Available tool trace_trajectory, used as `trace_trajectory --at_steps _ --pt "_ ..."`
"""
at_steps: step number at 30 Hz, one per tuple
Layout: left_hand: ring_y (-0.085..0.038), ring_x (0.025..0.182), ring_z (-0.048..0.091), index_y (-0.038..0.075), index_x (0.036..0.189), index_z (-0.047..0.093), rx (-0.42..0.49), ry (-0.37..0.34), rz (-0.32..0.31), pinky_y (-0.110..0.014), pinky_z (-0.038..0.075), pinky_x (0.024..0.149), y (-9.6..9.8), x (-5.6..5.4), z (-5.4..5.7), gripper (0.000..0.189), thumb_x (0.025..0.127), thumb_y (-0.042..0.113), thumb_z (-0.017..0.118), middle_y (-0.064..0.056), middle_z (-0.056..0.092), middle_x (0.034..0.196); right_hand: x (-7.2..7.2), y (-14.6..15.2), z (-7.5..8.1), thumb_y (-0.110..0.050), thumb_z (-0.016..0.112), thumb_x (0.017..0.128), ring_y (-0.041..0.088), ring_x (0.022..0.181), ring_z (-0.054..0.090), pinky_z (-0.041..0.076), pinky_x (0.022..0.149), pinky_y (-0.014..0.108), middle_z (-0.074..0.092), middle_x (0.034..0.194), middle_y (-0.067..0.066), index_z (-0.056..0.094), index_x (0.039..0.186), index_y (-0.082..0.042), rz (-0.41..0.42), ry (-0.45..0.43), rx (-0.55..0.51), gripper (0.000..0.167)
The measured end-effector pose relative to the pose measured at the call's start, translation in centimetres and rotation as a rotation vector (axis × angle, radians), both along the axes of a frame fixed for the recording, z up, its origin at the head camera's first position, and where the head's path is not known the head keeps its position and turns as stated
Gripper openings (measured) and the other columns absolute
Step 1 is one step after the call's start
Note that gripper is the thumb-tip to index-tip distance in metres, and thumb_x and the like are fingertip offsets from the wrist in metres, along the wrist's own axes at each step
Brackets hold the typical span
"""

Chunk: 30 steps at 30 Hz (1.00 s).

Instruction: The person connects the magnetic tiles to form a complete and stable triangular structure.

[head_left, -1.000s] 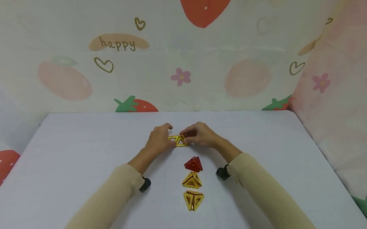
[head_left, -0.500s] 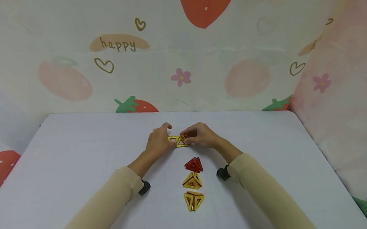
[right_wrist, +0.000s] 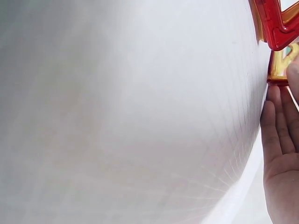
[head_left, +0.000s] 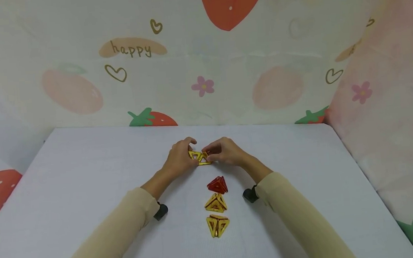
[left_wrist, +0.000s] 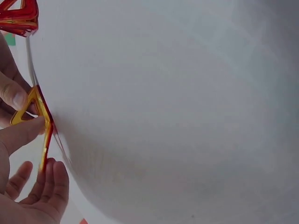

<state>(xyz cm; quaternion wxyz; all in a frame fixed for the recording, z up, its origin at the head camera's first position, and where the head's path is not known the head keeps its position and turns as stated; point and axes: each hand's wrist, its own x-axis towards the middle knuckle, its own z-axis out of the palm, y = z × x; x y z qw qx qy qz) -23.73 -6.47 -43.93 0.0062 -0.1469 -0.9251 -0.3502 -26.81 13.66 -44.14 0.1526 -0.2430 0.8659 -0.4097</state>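
Note:
Near the middle of the table, both hands are on yellow triangular magnetic tiles joined edge to edge. My left hand holds the left tile between thumb and fingers; in the left wrist view its fingers lie under the tile's end, which is slightly raised. My right hand pinches the right side, where another tile leans up from the flat tile. In the right wrist view the right hand's fingers stretch below a yellow tile. The right fingertips partly hide the tiles.
Nearer the body stand a red pyramid of tiles and two yellow pyramids, one behind the other, in a row between the forearms. The white table meets a printed cloth at its back edge.
The left tile's outer edge has lifted slightly off the table with my left hand, so it now tilts against the tile beside it. My right hand has stayed in place.

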Motion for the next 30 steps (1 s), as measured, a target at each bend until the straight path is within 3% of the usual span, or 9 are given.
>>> trace_trajectory --at_steps 10,18,30 --pt "-0.024 0.087 0.066 -0.004 0.125 0.059 0.17 -0.034 -0.098 -0.036 0.056 0.079 -0.19 -0.09 0.22 0.041 0.086 0.0 0.07 -0.015 0.07 0.1 0.04 0.01 0.23 -0.009 0.075 0.089 0.018 0.105 0.065 0.052 0.093 0.034 0.072 0.114 0.008 0.073 0.117 -0.003 0.004 -0.003 -0.005 0.03" --pt "-0.024 0.09 0.071 -0.004 0.117 0.065 0.185 -0.05 -0.162 -0.035 0.058 0.078 -0.17 -0.18 0.27 0.031 0.086 -0.001 0.071 -0.015 0.072 0.102 -0.03 0.08 0.11 -0.009 0.075 0.089 0.017 0.103 0.066 0.052 0.09 0.031 0.072 0.113 0.008 0.072 0.118 -0.002 -0.001 -0.012 -0.006 0.031" --pt "-0.026 0.098 0.07 -0.001 0.105 0.07 0.171 -0.071 -0.109 -0.038 0.057 0.084 -0.08 -0.16 0.06 0.017 0.088 0.002 0.073 -0.012 0.072 0.105 -0.03 0.1 0.16 -0.01 0.075 0.089 0.018 0.105 0.065 0.052 0.092 0.033 0.072 0.115 0.007 0.072 0.119 -0.003 -0.002 -0.007 -0.003 0.031"
